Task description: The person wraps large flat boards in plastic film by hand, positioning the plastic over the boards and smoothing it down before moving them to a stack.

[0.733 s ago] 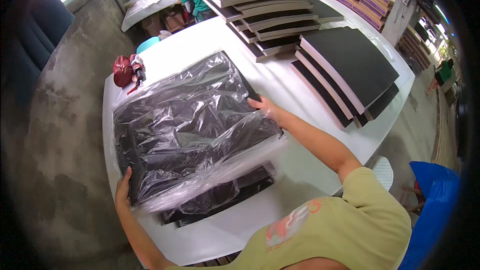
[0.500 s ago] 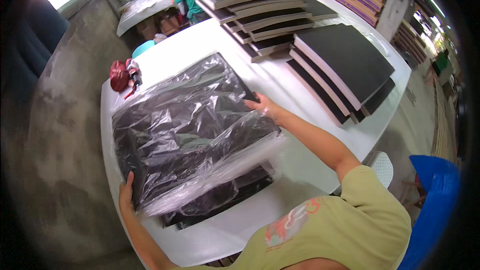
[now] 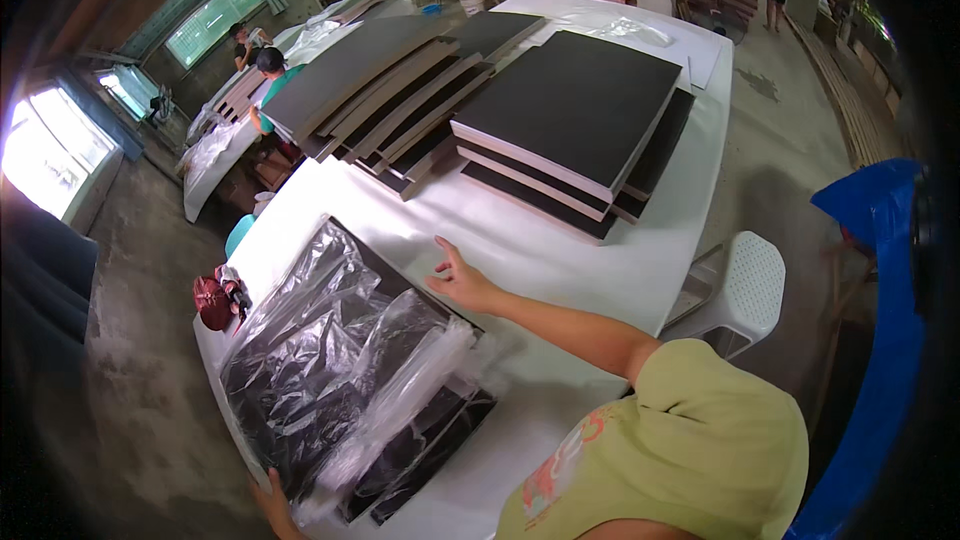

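A dark flat panel in clear plastic film [image 3: 310, 340] lies at the near left of the white table, the film creased and bunched along its near side. More black, film-covered panel [image 3: 430, 460] shows beneath that bunched edge. My right hand [image 3: 465, 282] hovers just off the panel's right edge, fingers spread, holding nothing. At the panel's near left corner is my left hand [image 3: 275, 507], partly cut off by the view's lower rim. Its visible fingers are apart and seem to rest against the edge.
Stacks of black-topped panels stand farther back, one at the right [image 3: 570, 110] and one at the left [image 3: 370, 90]. A dark red bundle [image 3: 211, 302] sits by the table's left edge. A white plastic stool [image 3: 750, 285] stands right of the table [image 3: 560, 310]. Other people work beyond.
My right hand has let go of the wrapped panel's right edge and lifted away. My left hand has slid toward the near corner. The view has turned toward the right.
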